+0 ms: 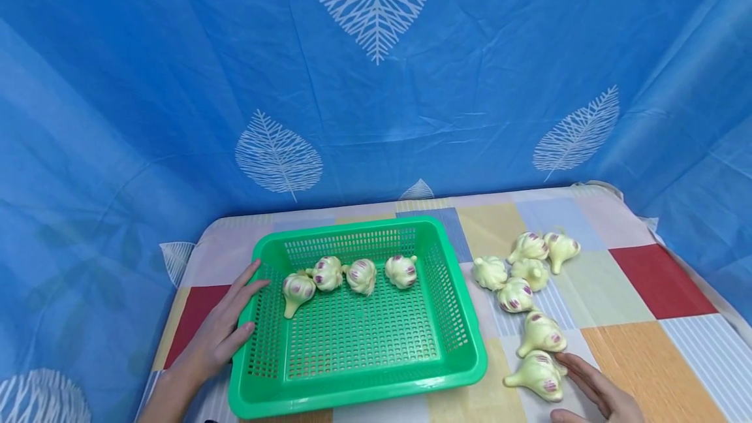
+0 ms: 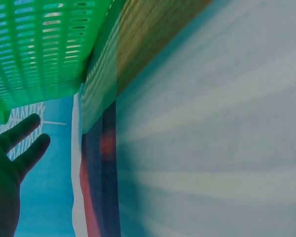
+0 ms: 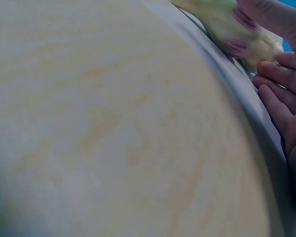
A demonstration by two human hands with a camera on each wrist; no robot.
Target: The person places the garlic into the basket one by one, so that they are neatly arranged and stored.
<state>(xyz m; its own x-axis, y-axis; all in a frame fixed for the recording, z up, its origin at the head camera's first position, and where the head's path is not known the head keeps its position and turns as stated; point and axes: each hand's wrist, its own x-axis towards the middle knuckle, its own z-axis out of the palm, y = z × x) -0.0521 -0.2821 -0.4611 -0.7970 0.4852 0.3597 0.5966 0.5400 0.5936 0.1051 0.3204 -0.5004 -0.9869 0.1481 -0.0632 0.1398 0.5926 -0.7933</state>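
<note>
A green plastic basket [image 1: 358, 403] holds several garlic bulbs [image 1: 361, 276] toward its far side. My left hand [image 1: 220, 325] rests at the basket's left rim with fingers extended and thumb spread; those fingers [image 2: 27, 150] also show beside the basket's perforated wall [image 2: 44, 54] in the left wrist view. At the lower right, my right hand [image 1: 602, 390] lies beside the nearest loose garlic bulb [image 1: 539, 376], fingertips right at its root end and thumb held apart. In the right wrist view this purple-streaked bulb [image 3: 227, 27] is partly hidden by the thumb.
More loose garlic bulbs [image 1: 517, 294] run in a line and cluster right of the basket. A patchwork-patterned cloth [image 1: 623, 358] covers the table. Blue curtain with white leaf prints [image 1: 376, 116] hangs behind and along both sides.
</note>
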